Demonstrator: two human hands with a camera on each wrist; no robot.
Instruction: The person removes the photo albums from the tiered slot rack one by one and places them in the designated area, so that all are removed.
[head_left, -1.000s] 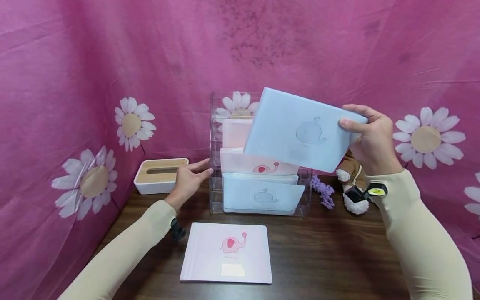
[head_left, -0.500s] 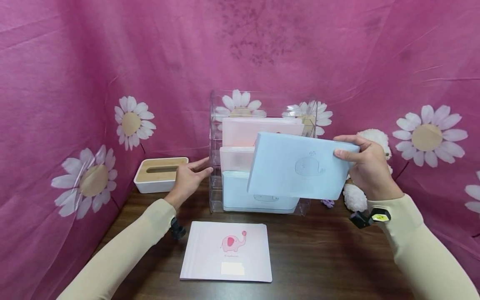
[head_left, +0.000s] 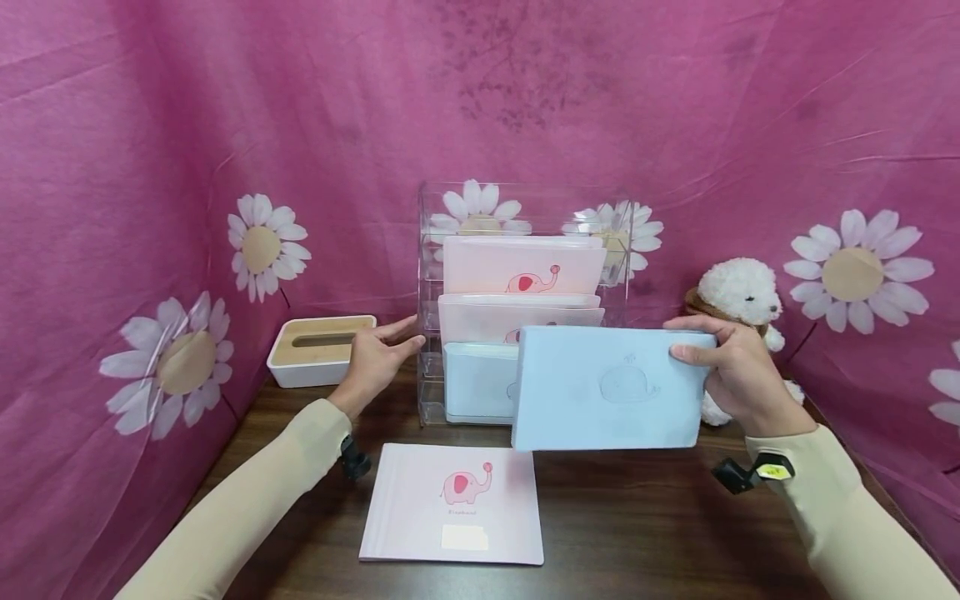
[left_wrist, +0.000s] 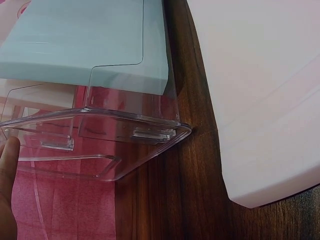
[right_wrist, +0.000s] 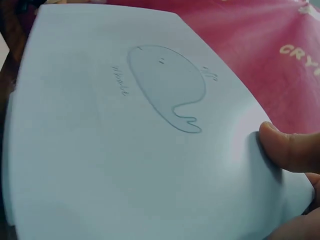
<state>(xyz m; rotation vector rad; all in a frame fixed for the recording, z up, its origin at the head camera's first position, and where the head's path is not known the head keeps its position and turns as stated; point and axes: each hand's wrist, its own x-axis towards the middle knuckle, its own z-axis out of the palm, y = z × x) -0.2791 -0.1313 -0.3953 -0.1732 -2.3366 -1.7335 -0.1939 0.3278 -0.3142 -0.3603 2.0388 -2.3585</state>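
Note:
My right hand (head_left: 738,371) pinches the right edge of a light blue booklet (head_left: 577,400), thumb on its front cover and the other fingers behind. The cover shows a whale drawing. In the head view the booklet overlaps the right front of a clear acrylic rack (head_left: 431,414). My left hand (head_left: 377,358) has its fingertips at the rack's left side; one finger (left_wrist: 8,160) shows at the rack's edge in the left wrist view. In the rack stand another blue booklet (head_left: 476,379), at the bottom, and pink elephant booklets (head_left: 480,267) in the tiers above.
A pink elephant booklet (head_left: 420,517) lies flat on the dark wooden table (head_left: 622,533) in front of the rack. Left stands a white tissue box (head_left: 307,375) with a wooden lid. A white plush toy (head_left: 738,287) sits at the right, partly behind my right hand. Pink floral cloth (head_left: 337,125) hangs around.
My right hand has brought the blue booklet down from in front of the upper tiers and levelled it, uncovering the upper pink booklets. The left hand has stayed put.

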